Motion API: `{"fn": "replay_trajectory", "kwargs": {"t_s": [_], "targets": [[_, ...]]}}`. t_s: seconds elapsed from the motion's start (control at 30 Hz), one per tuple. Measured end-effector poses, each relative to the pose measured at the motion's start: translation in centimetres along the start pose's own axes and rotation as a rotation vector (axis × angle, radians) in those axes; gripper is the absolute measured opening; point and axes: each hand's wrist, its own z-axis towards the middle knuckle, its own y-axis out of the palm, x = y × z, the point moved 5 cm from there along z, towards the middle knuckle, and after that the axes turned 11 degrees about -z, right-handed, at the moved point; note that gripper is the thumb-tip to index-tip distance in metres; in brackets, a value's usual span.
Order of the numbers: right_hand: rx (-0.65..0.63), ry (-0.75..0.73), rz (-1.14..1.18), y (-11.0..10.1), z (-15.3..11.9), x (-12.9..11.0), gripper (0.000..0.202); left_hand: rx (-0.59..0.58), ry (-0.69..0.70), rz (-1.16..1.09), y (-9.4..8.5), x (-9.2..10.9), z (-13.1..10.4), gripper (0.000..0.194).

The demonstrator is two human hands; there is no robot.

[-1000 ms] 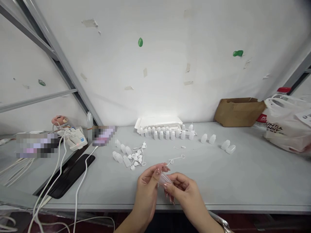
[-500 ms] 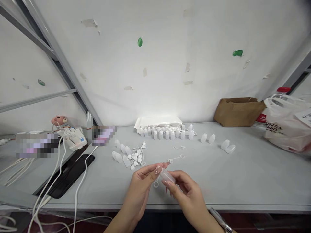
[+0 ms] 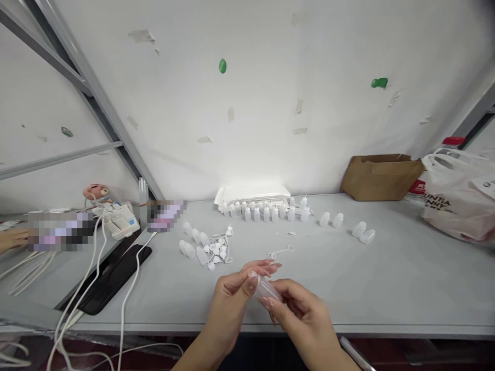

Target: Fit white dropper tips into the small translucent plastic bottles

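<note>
A translucent white bottle [image 3: 267, 289] is tilted between my two hands near the table's front edge. My right hand [image 3: 299, 306] wraps its fingers round the bottle's body. My left hand [image 3: 240, 291] pinches its upper end, thumb on the near side. Beyond my hands lies a white strap with ring ends [image 3: 284, 250], and further back a short white strap [image 3: 286, 235]. To the left sits a pile of small white caps [image 3: 218, 251] beside several loose bottles [image 3: 201, 255]. Rows of capped bottles [image 3: 257, 214] stand at the back, before a white tray [image 3: 253, 192].
Two bottles [image 3: 331, 220] stand right of the rows, with two more [image 3: 363, 233] beyond. A cardboard box [image 3: 381, 178] and plastic bag [image 3: 456, 201] are at the back right. A black phone [image 3: 116, 281] and white cables lie left. Another person's hand [image 3: 13, 239] shows far left.
Both my hands have shifted slightly right and down with the bottle. The ringed strap end hanging below it is no longer visible. Another person's hand has appeared at the far left.
</note>
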Motion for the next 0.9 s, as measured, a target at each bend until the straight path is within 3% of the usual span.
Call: {"fn": "replay_trajectory", "kwargs": {"t_s": [0.1, 0.17, 0.23, 0.33, 0.43, 0.5, 0.7, 0.83, 0.9], "targets": [[-0.248, 0.274, 0.376, 0.9, 0.5, 0.4, 0.03, -0.038, -0.024, 0.007, -0.1, 0.1, 0.2, 0.023], [-0.313, 0.301, 0.48, 1.3, 0.9, 0.3, 0.034, 0.003, 0.003, 0.043, -0.5, 0.3, 0.4, 0.024], [-0.255, 0.266, 0.421, 1.3, 1.2, 0.6, 0.031, 0.091, 0.055, 0.061, -1.1, 0.3, 0.5, 0.022], [-0.007, 0.116, 0.148, 0.5, 1.0, 1.2, 0.026, 0.195, 0.099, 0.018, -1.5, 0.1, 0.4, 0.02], [0.128, -0.088, -0.042, 0.2, 0.2, 0.7, 0.019, 0.195, 0.061, -0.024, -1.3, -0.5, 0.2, 0.021], [0.124, -0.096, -0.022, 0.2, 0.0, 0.5, 0.015, 0.156, 0.031, -0.024, -1.0, -0.7, 0.1, 0.022], [-0.109, 0.283, 0.45, 0.7, 0.7, 0.7, 0.025, 0.013, -0.002, 0.008, -0.2, -0.2, 0.2, 0.024], [-0.315, 0.398, 0.764, 1.3, 1.1, 0.5, 0.029, -0.034, -0.003, 0.032, -0.3, -0.1, 0.3, 0.023], [-0.352, 0.395, 0.757, 1.4, 1.3, 0.6, 0.032, -0.01, 0.03, 0.064, -0.5, 0.0, 0.3, 0.022]]}}
